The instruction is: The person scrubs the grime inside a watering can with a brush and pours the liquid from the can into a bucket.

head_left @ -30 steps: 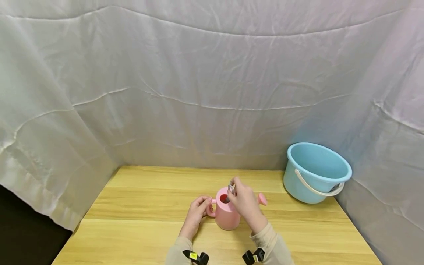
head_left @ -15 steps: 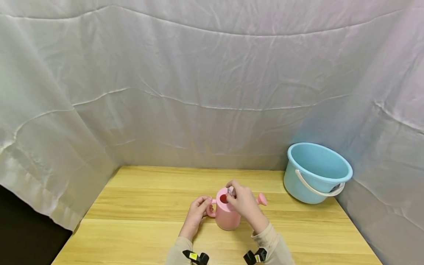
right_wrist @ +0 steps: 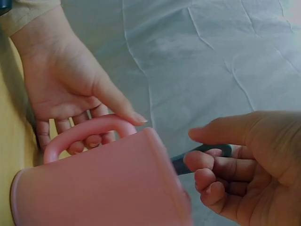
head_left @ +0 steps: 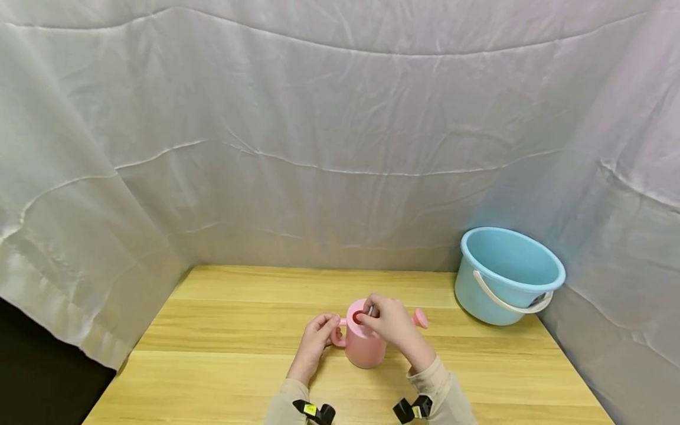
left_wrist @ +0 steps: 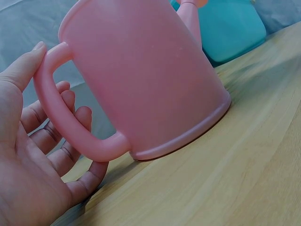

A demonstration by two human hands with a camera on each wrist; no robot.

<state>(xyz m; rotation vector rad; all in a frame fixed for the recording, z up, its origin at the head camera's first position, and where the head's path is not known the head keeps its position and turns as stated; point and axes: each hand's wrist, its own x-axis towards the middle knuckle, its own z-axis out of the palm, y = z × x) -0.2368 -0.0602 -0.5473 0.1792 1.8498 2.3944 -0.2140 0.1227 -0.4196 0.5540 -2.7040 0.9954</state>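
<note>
A pink watering can (head_left: 365, 349) stands upright on the wooden table, its spout to the right. My left hand (head_left: 314, 341) holds its loop handle (left_wrist: 70, 123), thumb on top and fingers curled through and under the loop. Over the can's round opening (head_left: 357, 317) my right hand (head_left: 394, 323) bends its fingers around a slim utensil (right_wrist: 180, 165) with a dark grey, rounded handle end. The utensil slants down to the can's mouth in the right wrist view; its lower end is hidden inside. The right thumb lies slightly apart from the index fingertip there.
A light blue bucket (head_left: 496, 307) with a white handle (head_left: 499, 302) stands at the table's back right corner. Grey cloth (head_left: 319, 147) hangs behind and along both sides of the table (head_left: 234, 330).
My right hand has come down a little closer over the can's opening, and less of the utensil's handle shows above the fingers. The left hand and the watering can keep their place.
</note>
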